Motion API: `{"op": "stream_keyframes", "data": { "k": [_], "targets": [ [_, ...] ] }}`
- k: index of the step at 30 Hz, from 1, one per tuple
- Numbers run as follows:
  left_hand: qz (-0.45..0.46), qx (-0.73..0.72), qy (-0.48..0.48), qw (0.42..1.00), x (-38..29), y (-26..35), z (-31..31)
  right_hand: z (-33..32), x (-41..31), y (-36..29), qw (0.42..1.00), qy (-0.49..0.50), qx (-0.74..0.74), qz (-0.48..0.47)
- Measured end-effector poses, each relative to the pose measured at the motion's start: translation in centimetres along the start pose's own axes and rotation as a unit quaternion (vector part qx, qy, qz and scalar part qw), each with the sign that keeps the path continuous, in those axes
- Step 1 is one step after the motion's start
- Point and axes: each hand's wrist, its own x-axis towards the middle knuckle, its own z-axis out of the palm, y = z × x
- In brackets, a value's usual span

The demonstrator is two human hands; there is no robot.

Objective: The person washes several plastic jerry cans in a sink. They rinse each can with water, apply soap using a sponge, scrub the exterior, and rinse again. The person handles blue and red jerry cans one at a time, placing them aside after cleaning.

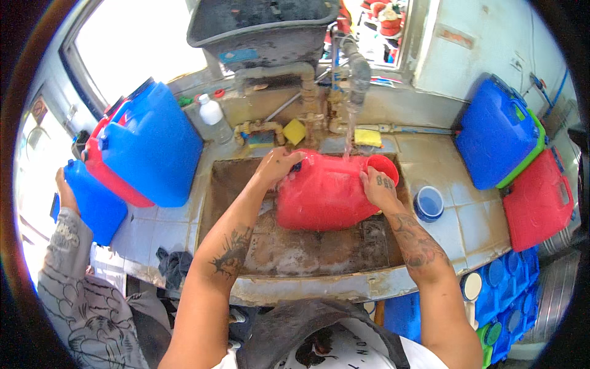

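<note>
A red plastic jerrycan (322,193) lies on its side over the tiled sink basin (295,260), blurred a little by motion. My left hand (279,163) grips its left end beside a small black fitting (296,167). At the other end my right hand (380,187) holds the can just below its wide round mouth (383,167). From the grey pipe outlet (358,87) a stream of water (349,133) falls on the upper side of the can. The undersides of the can and some of my fingers are hidden.
Blue and red jerrycans (150,147) crowd the left counter, where another person's hand (68,193) holds a smaller blue container (97,203). More cans (491,133) stand at right, near a round blue cap (429,204). Yellow sponges (368,137) and a bottle (214,117) line the back.
</note>
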Motion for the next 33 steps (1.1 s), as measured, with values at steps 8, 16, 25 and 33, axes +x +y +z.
{"op": "stream_keyframes", "data": {
  "k": [8,16,25,33],
  "targets": [
    [0.046,0.135,0.084,0.986,-6.0,-9.1,-3.0,2.6,1.2,-7.1,0.987,-0.070,-0.087,-0.117],
    [0.291,0.147,0.112,0.939,-7.0,-11.7,-3.4,2.2,0.6,-8.0,0.989,-0.055,-0.081,-0.111],
    [0.298,0.262,0.065,0.916,-6.8,-9.9,-4.0,2.8,0.6,-8.0,0.988,-0.019,-0.065,-0.136],
    [0.282,0.223,0.018,0.933,-7.3,-10.1,-4.1,2.1,-0.3,-8.1,0.989,-0.043,-0.081,-0.120]
  ]
}}
